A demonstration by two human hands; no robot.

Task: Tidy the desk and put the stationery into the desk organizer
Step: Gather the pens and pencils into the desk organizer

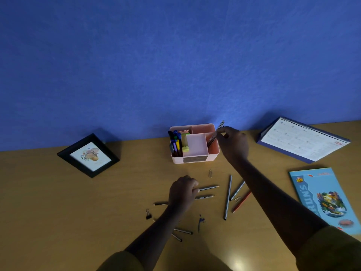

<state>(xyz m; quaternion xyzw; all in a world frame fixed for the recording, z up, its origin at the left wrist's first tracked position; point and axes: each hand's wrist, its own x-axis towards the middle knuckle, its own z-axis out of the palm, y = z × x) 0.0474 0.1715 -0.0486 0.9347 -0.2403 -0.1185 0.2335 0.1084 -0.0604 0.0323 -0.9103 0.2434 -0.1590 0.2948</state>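
Note:
A pink desk organizer stands against the blue wall, with pens upright in its left compartment. My right hand pinches a dark pencil that leans into the organizer's right compartment. My left hand rests on the desk with curled fingers gripping the end of a grey pencil. Another pencil lies just below it. Several loose pencils and a red one lie scattered under my right forearm.
A black picture frame stands at the left. At the right are a spiral desk calendar and a blue book. A paper clip, a binder clip, a compass and short pencils lie on the wooden desk.

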